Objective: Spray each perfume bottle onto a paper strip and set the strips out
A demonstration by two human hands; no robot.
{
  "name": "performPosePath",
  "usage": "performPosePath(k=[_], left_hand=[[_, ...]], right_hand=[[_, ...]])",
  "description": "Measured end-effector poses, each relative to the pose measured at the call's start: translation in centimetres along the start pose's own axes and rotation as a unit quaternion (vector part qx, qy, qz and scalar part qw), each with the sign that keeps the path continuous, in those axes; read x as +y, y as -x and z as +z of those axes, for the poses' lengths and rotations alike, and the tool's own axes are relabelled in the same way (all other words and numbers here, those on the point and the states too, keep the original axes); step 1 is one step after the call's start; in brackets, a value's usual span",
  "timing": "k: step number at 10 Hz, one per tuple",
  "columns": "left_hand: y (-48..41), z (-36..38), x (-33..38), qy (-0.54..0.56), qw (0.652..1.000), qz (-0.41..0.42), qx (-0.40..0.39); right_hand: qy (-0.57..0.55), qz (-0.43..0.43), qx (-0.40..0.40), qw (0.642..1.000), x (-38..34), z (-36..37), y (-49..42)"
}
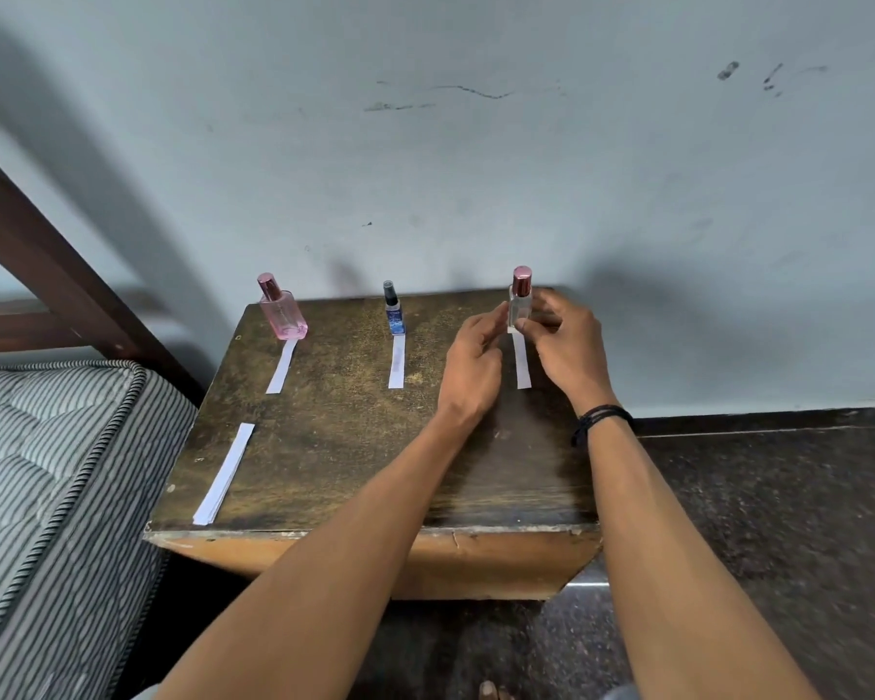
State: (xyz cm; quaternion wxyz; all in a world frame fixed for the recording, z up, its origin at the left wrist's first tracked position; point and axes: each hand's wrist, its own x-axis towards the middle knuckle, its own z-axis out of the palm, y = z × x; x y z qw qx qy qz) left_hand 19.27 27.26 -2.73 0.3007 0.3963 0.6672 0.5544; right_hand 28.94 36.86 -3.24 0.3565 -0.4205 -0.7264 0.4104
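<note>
Clear glass bottle (519,308), contents unclear, at 1 o'clock on the worn wooden table (354,447); left hand (473,366) and right hand (567,346) grip it above a paper strip (522,363).

I see two bare forearms, no sleeves on either. My left hand (468,363) wears nothing: no ring, no watch. At the wrist of my right hand (569,346) sits a black cord band (602,419), wound in a few thin strands, one loose end hanging down.

Worn matt wooden table (324,447), glossy glass bottles (284,315), matt paper strips (396,361).
</note>
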Motion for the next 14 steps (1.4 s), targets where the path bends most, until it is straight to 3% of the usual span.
performPosePath(k=[10,14], left_hand=[[-1.5,0.6,-1.4,-0.122,0.992,0.025,-0.011],[-1.5,0.7,-1.5,-0.08,0.996,0.004,0.034]], right_hand=[[0.0,-0.003,0.001,1.0,1.7,1.0,-0.7],[-0.035,0.051,0.001,0.998,1.9,0.8,-1.0]])
